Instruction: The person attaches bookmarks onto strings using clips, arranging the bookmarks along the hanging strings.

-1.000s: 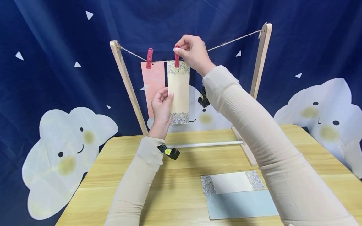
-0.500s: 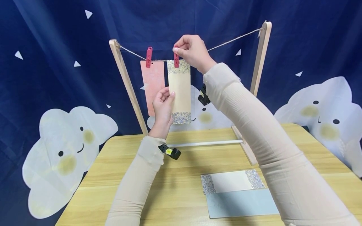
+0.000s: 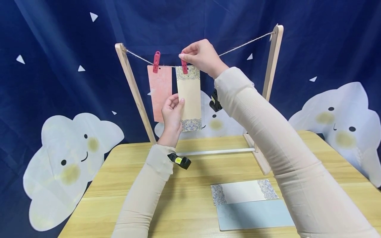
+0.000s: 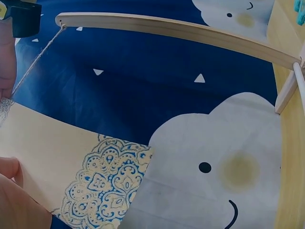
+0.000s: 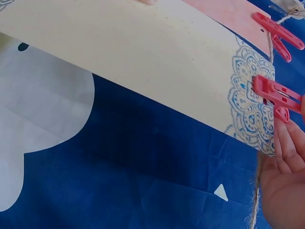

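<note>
A cream card (image 3: 189,96) with blue lace-pattern ends hangs upright at a twine line (image 3: 247,43). My left hand (image 3: 172,112) pinches its left edge between thumb and fingers, below mid-height. Up at the top edge, my right hand (image 3: 203,56) pinches the handles of a red clothespin (image 3: 184,64). In the right wrist view that clothespin (image 5: 276,91) has its nose over the card's patterned end. To the left hangs a pink card (image 3: 160,94), held on the twine by another red clothespin (image 3: 156,62).
Two wooden posts (image 3: 135,92) carry the twine, joined low down by a white rod (image 3: 217,152). On the wooden table (image 3: 190,205) lie a white card with patterned ends (image 3: 244,191) and a light blue card (image 3: 253,215). Behind hangs a dark blue curtain (image 3: 59,82) with clouds.
My right hand and the clothespin in it have shifted slightly left and down, the clothespin leaning a little more. My left hand has drifted slightly right; its hold on the card is the same.
</note>
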Demonstrator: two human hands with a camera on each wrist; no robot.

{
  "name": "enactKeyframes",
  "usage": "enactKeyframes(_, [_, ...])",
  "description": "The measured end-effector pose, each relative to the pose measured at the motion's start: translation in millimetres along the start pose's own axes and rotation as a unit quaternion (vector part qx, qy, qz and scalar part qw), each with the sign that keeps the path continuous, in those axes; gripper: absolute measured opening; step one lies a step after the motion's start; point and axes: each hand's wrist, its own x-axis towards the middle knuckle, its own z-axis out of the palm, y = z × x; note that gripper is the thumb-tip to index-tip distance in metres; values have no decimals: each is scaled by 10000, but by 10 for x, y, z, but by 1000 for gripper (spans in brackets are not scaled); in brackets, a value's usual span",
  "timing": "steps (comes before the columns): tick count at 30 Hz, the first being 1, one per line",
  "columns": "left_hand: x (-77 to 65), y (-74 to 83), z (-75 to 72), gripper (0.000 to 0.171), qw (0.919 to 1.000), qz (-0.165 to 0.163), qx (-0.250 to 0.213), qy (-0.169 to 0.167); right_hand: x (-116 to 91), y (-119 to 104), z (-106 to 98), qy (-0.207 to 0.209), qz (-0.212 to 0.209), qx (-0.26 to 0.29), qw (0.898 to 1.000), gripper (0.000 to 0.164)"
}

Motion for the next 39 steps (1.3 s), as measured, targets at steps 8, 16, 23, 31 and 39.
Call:
enactKeyframes(8, [-3,8,13,17,10000,-2,13,-39,-16,14,-2,102,139,56,9998,43])
enactKeyframes(16, [6,-10,1,18,9999,-67,142,-27,-61,111,-100,374,-261,-76,9989,44])
enactKeyframes(23, [5,-78,-33,19,9997,-78,216,-91,-209,298,-141,622,-705,331,9950,37])
enactKeyframes(31, [-54,-182,-141,26,9977,-161,600,-276,-538,747,-141,609,-934,421,9929,33])
enactKeyframes(39, [-187,-363,-246,34,9945,-435,876,-369,-1047,1348,-156,485,-193,568,9970,38])
